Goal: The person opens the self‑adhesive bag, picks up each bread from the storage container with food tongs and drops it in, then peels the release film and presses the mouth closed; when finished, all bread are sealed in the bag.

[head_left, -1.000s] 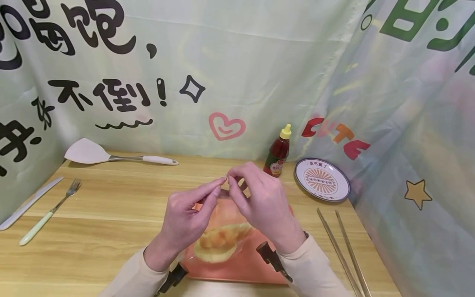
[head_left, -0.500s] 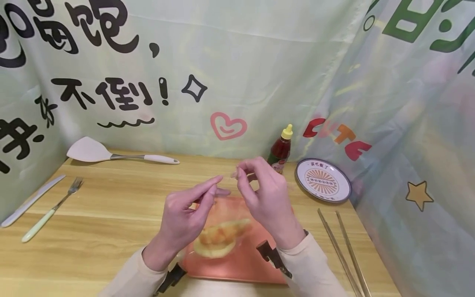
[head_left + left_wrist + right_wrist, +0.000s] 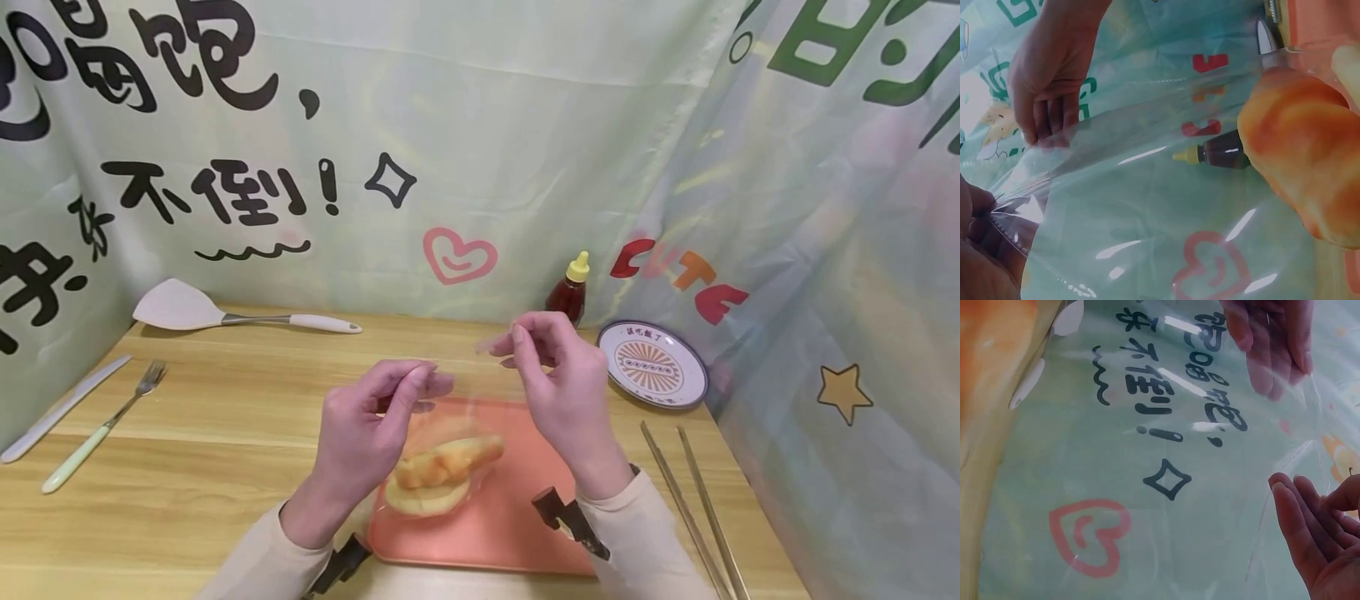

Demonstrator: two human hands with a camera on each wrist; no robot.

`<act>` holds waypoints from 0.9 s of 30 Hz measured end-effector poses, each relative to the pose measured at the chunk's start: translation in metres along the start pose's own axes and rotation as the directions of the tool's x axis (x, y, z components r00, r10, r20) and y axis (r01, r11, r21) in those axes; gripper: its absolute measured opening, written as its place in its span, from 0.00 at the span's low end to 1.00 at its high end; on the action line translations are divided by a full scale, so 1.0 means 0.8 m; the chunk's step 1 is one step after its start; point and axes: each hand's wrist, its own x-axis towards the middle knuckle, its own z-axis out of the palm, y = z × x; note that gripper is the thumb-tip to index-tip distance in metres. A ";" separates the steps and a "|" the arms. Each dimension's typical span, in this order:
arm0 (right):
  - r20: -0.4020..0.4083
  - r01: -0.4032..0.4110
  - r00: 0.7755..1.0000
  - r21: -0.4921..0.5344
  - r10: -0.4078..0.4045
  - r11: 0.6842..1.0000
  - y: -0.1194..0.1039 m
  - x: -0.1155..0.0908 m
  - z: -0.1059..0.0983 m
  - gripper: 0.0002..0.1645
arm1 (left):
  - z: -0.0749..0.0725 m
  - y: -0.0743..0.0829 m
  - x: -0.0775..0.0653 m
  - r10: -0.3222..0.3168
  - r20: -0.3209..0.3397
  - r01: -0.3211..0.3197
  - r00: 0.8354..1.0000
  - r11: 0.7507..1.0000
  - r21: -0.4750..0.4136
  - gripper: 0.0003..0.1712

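A clear plastic bag (image 3: 1138,147) is stretched between my two hands, its film running back to the bread. My left hand (image 3: 367,429) pinches one edge of the bag's mouth between thumb and fingers; the left wrist view shows the film gathered there. Across from it, my right hand (image 3: 566,396) pinches the other edge, a strip of film jutting from its fingertips. Bread (image 3: 450,462), a browned twisted piece beside a paler one, lies under the clear film. Beneath is a flat pink tray or board (image 3: 525,525). The film's exact outline is hard to see.
Behind the right hand stands a red sauce bottle (image 3: 568,296) with a yellow cap. A round plate (image 3: 652,364) leans at the back right, near metal chopsticks (image 3: 697,508). On the left lie a white spatula (image 3: 176,307), a fork (image 3: 112,421) and a knife (image 3: 63,408).
My hands, fingertips together a second ago, have moved apart; the right went right and now covers the bottle's lower part. The bread has shifted slightly left and up.
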 end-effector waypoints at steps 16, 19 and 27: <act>-0.025 -0.132 0.991 0.081 0.135 0.988 0.010 0.002 -0.020 0.01 | -0.006 -0.001 0.002 0.016 -0.067 -0.018 0.998 0.999 -0.027 0.11; -0.036 -0.152 0.987 0.094 0.156 0.984 0.013 0.002 -0.026 0.03 | -0.008 -0.002 0.002 0.018 -0.070 -0.021 0.997 0.999 -0.040 0.11; -0.079 -0.191 0.975 0.167 0.206 0.967 0.018 0.003 -0.043 0.03 | -0.013 -0.003 0.001 -0.013 -0.087 0.007 0.996 0.997 -0.071 0.10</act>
